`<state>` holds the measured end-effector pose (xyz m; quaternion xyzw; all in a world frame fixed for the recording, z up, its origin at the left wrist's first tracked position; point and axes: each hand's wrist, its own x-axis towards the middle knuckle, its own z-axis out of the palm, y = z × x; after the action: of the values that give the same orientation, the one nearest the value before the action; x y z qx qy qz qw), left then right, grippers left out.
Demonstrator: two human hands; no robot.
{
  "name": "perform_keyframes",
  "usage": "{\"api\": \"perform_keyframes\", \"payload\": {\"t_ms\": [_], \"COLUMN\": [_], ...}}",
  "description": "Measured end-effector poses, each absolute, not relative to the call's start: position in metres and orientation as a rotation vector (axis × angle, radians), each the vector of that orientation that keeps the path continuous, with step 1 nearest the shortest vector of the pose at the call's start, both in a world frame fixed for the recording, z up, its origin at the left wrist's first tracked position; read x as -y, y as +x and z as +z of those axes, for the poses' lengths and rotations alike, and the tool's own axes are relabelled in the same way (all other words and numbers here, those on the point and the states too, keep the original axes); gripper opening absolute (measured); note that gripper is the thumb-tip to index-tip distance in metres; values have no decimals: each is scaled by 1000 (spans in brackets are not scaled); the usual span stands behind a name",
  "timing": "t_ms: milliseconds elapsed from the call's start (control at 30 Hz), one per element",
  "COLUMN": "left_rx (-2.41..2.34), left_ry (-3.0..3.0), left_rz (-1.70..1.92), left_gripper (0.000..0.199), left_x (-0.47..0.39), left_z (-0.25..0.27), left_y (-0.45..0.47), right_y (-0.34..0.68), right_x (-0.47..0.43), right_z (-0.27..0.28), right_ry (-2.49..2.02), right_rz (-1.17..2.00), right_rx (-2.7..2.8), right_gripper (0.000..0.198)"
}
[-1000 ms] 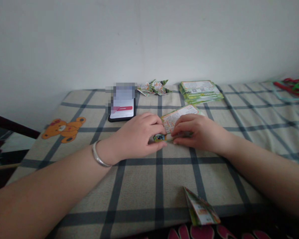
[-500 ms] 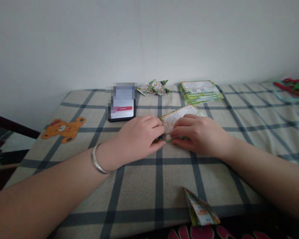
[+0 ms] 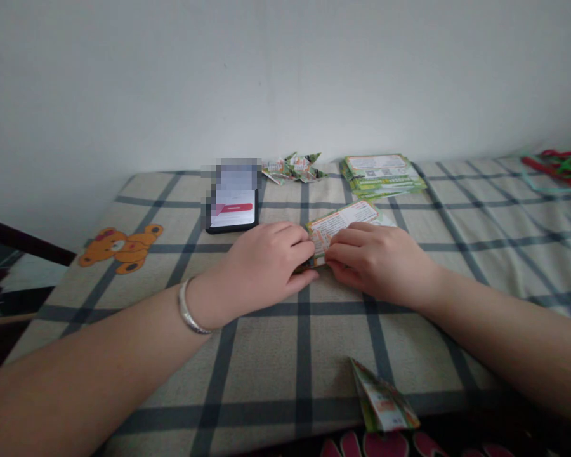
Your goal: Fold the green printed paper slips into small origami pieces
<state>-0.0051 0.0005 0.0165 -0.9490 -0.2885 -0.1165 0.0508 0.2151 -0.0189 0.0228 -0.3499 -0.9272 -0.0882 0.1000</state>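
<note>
A printed paper sheet, white with orange and green edging, lies on the checked tablecloth between my hands. My left hand, with a silver bangle at the wrist, grips the sheet's left end; its fingers are curled and close to the thumb. Over the sheet's near right part, my right hand is closed, fingertips and thumb pinching the near edge. Both hands hide much of the sheet. Close to the table's front edge rests a folded paper triangle of similar print.
A phone lies beyond my left hand. Next to it are folded paper pieces, and farther right a stack of printed sheets. Red and green items lie at the far right. A bear picture is at the left. The wall stands behind.
My right hand's thumb has drawn in under its fingers at the sheet's near edge. My left hand has barely shifted; the other things lie as before.
</note>
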Motion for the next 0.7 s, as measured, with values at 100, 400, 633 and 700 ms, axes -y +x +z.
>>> {"api": "perform_keyframes", "payload": {"t_ms": [100,400,633,700], "left_rx": [885,816,777,787], "left_ry": [-2901,-2882,-2860,-2855], "left_rz": [-408,-494,-542,-542], "left_gripper": [23,22,24,23], "left_x": [-2,-6,-7,-6], "left_z": [14,12,11,11], "left_y": [-5,-6,-7,-6], "right_y": [215,223,225,223], "right_x": [19,16,14,13], "right_z": [22,25,23,21], "right_ry": [-1032,-1065,-1103,-1146], "right_rz": [-251,-127,-130,-111], "right_rx": [2710,2711,2691,2656], "right_gripper": [22,20,25,23]}}
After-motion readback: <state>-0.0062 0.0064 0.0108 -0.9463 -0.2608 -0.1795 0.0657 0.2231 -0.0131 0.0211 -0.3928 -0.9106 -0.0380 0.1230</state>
